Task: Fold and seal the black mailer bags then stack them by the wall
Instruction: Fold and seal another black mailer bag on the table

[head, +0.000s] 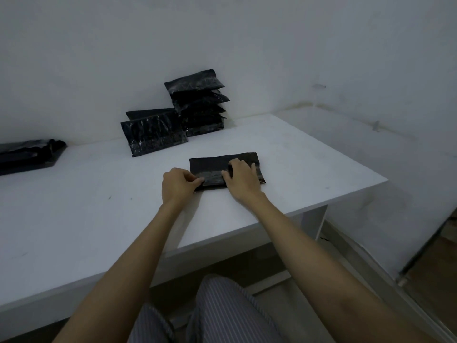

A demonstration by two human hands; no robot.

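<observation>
Near the right end of the white counter (284, 154), a black mailer bag (217, 164) lies flat, folded into a wide strip, with both of the person's hands on its near edge. The left hand (176, 185) is at the bag's left corner, its fingers (195, 180) curled in and pinching that corner against the thumb. The right hand (241, 178) rests on top of the bag toward its right half, fingers bent and slightly spread, the tips pressing down along a glossy band that runs across the bag's near side. Both bare forearms reach in from below, over knees in striped trousers (222, 315).

Farther back, against the white wall (99, 58), a stack of sealed bags (200, 102) stands several high, the upper ones splayed a little out of line. Just beside it on the left, touching the stack's lower part, a second, lower pile (153, 131) of two shiny black bags leans back toward the wall. Well apart from these, at the far left edge of the counter, a loose heap of black bags (27, 154) lies partly out of view. The bag under the hands sits clear of both piles, between them and the counter's front edge.
</observation>
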